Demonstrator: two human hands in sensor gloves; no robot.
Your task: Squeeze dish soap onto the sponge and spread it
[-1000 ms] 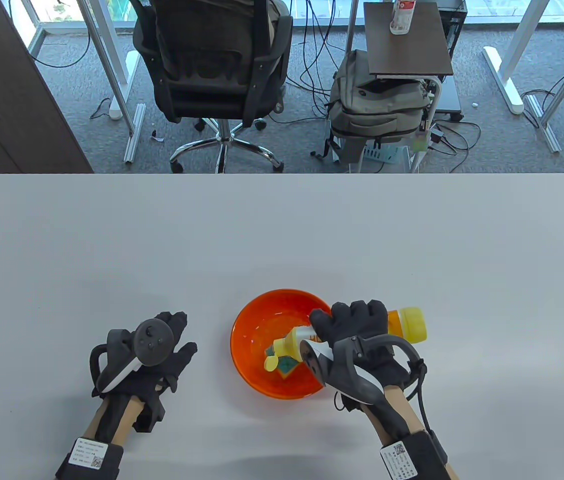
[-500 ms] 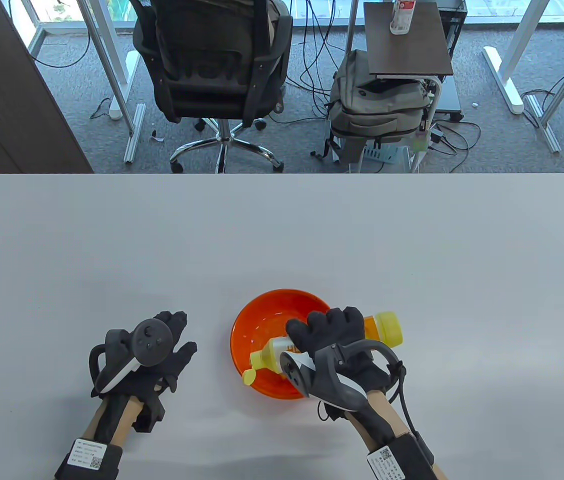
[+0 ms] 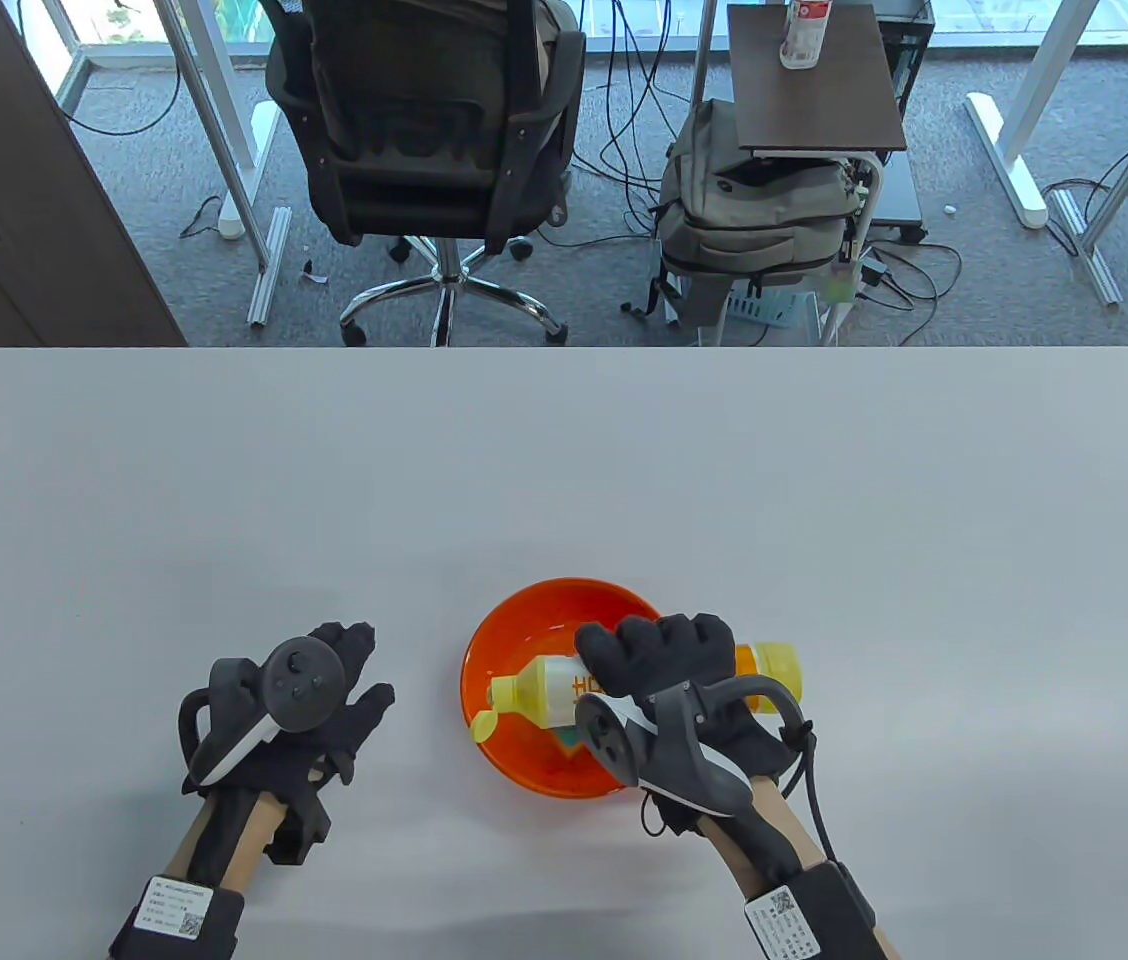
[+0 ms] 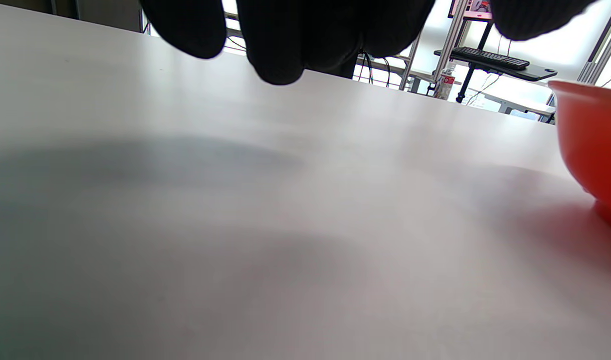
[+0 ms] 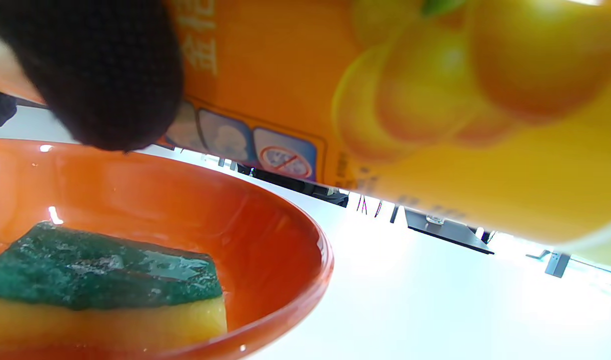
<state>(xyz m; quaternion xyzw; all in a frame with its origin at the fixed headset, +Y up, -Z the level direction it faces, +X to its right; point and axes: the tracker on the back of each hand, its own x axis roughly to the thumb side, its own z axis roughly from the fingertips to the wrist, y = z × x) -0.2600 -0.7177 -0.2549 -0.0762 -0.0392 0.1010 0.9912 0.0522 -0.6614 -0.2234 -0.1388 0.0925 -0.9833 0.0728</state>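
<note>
The right hand [image 3: 669,665] grips the soap bottle [image 3: 564,690] over the sponge [image 5: 100,280] in the bowl [image 3: 494,650], left hand [image 3: 324,700] spread on the worktop [image 3: 564,470]; squeezing seems in hand, spreading next.

One orange bowl [image 3: 524,620] is sitting on the tabletop [image 3: 824,480] near its front edge. One green-topped yellow sponge [image 5: 100,290] is lying inside the bowl. One dish soap bottle [image 3: 549,690] is hanging over the bowl, its single flip cap [image 3: 483,724] hanging open. Two gloved hands are showing: one left hand [image 3: 324,710] and one right hand [image 3: 674,670].
</note>
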